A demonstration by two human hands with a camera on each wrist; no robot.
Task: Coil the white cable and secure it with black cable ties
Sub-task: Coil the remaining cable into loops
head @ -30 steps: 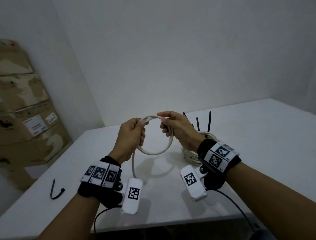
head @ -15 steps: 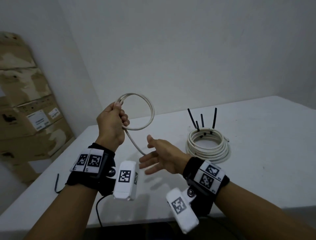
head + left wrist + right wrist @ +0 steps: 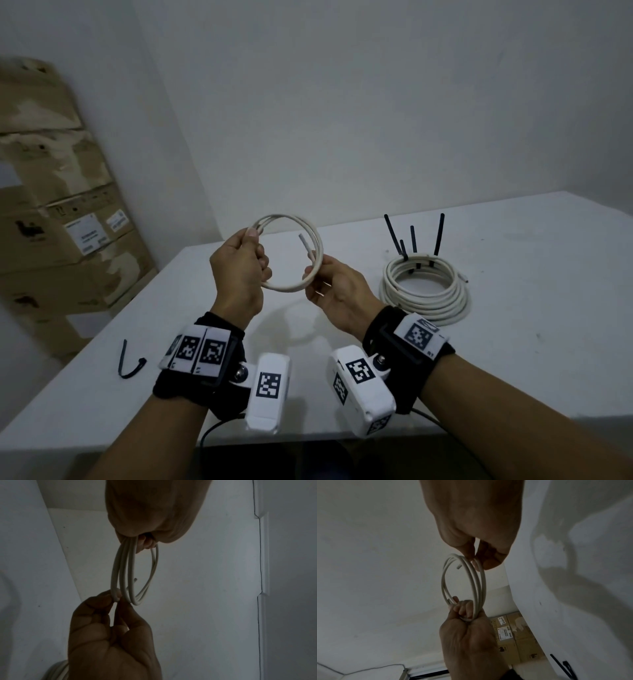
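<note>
A small coil of white cable (image 3: 317, 246) hangs in the air above the white table (image 3: 531, 359). My left hand (image 3: 258, 255) grips the coil's left side, fingers curled round the strands. My right hand (image 3: 310, 278) pinches its lower right side between thumb and fingers. A short free cable end (image 3: 305, 245) pokes into the loop. In the left wrist view the coil (image 3: 120, 572) runs from my left hand (image 3: 147, 543) down to the right hand's fingertips (image 3: 109, 597). In the right wrist view the right hand (image 3: 479, 561) pinches the coil (image 3: 479, 582) from above.
A larger white cable coil (image 3: 424, 298) lies on the table to the right, bound with black cable ties (image 3: 439, 236) whose tails stand upright. One loose black cable tie (image 3: 127, 361) lies at the table's left front. Cardboard boxes (image 3: 51, 222) are stacked against the left wall.
The right hand, open below the loop half a second ago, now pinches the coil. The hanging cable tail has been wound into the coil. The left hand has come lower.
</note>
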